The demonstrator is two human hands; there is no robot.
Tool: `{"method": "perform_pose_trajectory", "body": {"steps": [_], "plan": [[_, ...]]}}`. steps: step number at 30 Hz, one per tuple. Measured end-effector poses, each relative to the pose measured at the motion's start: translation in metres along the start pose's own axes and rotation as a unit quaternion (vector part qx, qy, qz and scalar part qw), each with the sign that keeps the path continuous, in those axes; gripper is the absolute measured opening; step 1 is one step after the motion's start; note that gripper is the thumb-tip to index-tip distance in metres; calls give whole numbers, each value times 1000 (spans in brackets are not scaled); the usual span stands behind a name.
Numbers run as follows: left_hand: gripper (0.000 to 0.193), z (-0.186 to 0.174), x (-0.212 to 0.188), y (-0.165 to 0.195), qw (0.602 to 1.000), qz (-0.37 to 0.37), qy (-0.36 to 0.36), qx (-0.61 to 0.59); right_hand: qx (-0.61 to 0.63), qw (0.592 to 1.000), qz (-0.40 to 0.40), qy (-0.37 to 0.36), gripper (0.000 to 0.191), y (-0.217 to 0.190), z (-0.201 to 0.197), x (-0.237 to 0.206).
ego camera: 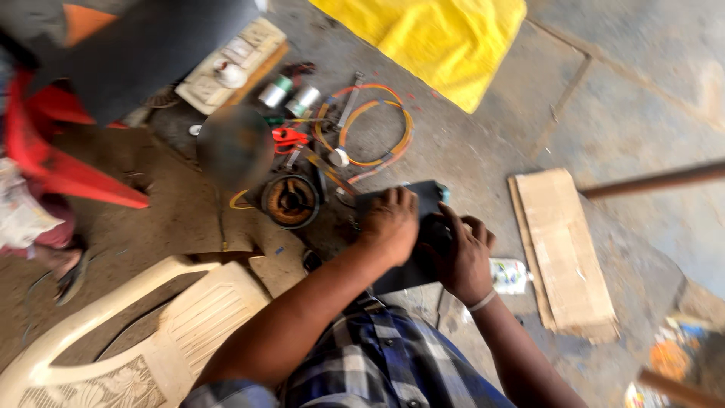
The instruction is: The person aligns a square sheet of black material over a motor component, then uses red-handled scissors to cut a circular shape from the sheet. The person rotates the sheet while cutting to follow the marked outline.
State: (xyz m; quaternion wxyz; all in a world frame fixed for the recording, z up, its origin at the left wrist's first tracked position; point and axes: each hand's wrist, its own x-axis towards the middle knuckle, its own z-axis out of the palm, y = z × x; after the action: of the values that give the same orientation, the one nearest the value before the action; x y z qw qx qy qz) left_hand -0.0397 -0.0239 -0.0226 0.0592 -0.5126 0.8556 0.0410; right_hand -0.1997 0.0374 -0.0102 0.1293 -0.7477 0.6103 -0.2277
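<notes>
A flat dark rectangular panel [423,198] is held over the concrete floor in front of me. My left hand [390,221] lies on its left part with the fingers curled over the top edge. At the panel's right side my right hand [462,255] grips it, a pale band on the wrist. Just left of the panel sits a round motor stator with copper windings [290,200]. Behind it lies a coil of orange wire [375,125] with a metal tool across it.
A cream plastic chair [151,332] stands at lower left. A person in red [45,159] is at the left edge. A yellow cloth [438,38] lies at the top, a cardboard piece [563,253] at the right, a switchboard [230,64] and two tape rolls [291,97] behind.
</notes>
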Motion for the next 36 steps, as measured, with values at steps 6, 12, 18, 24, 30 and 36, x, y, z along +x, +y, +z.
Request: {"method": "perform_pose_trajectory", "body": {"steps": [6,12,18,24,30,36], "plan": [[62,-10,-7,15,999,1,-34,3,-24,999,-12,20,84,0,10,-10],[85,-42,-26,13,988,33,-146,27,-51,998,21,18,88,2,23,-22],[108,-47,-34,15,994,-22,-98,-34,-65,996,49,33,95,0,33,-21],[71,-59,-45,21,988,-26,-155,2,-11,987,163,8,96,-24,34,26],[77,-70,-49,14,984,-38,-171,24,-26,982,183,-36,96,-59,48,49],[79,-76,-49,10,983,-51,-173,20,-30,981,183,-58,96,-81,66,57]]}}
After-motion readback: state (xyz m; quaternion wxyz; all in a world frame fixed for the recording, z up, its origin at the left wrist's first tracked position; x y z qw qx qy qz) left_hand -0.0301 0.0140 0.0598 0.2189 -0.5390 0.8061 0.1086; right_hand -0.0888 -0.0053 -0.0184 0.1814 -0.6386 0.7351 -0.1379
